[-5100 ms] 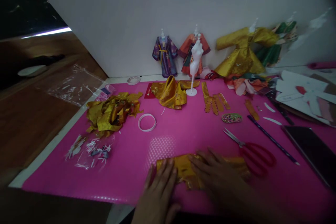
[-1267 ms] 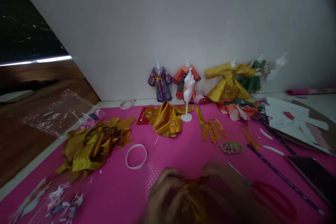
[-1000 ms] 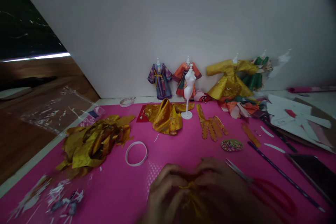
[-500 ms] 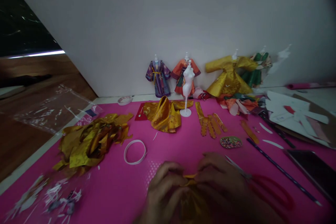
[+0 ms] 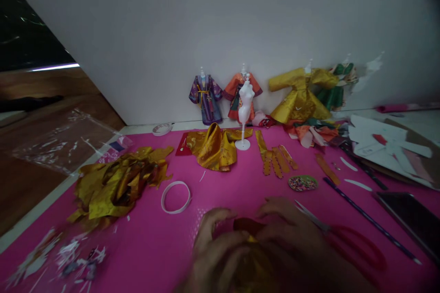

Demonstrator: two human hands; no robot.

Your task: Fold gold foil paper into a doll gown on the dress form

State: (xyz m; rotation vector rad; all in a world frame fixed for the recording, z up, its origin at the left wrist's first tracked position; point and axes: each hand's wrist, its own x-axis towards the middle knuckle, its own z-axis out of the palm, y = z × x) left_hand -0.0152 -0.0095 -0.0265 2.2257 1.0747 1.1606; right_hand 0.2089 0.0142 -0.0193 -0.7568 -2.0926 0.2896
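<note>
At near centre, left hand [image 5: 211, 249] and right hand [image 5: 294, 229] pinched gold cloth [image 5: 254, 265], fingers [image 5: 220, 213] nearly closed, seemingly steadying its fold; scissors [image 5: 326, 227] lay handy, right!

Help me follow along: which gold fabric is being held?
The gold piece at bottom centre, between the left hand and right hand; the heap, draped piece and cut strips lie untouched.

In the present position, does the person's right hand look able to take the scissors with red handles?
Probably yes. The scissors lie close beside the right hand, and no object is seen on top of them. However, this hand is holding gold fabric, so it would likely have to let go first.
</note>
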